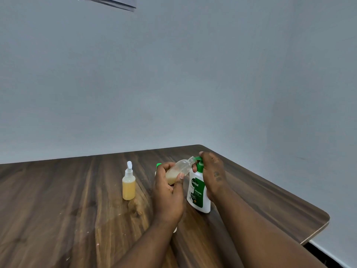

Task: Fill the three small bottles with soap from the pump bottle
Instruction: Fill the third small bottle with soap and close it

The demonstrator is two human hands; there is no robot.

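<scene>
My left hand (168, 194) grips a small clear bottle (180, 169), tilted with its open neck against the green nozzle of the pump bottle (198, 192). A little pale yellow soap sits in its lower end. My right hand (213, 174) rests on top of the green pump head of the white and green soap bottle, which stands on the wooden table (67, 219). A second small bottle (128, 185), nearly full of yellow soap and closed with a white pump cap, stands upright to the left. Something green and white (158, 165) peeks out behind my left hand; most of it is hidden.
The table's right edge (280, 192) runs diagonally, with a rounded corner at the near right. A plain grey wall stands close behind the table. A small white object (175, 230) shows below my left wrist.
</scene>
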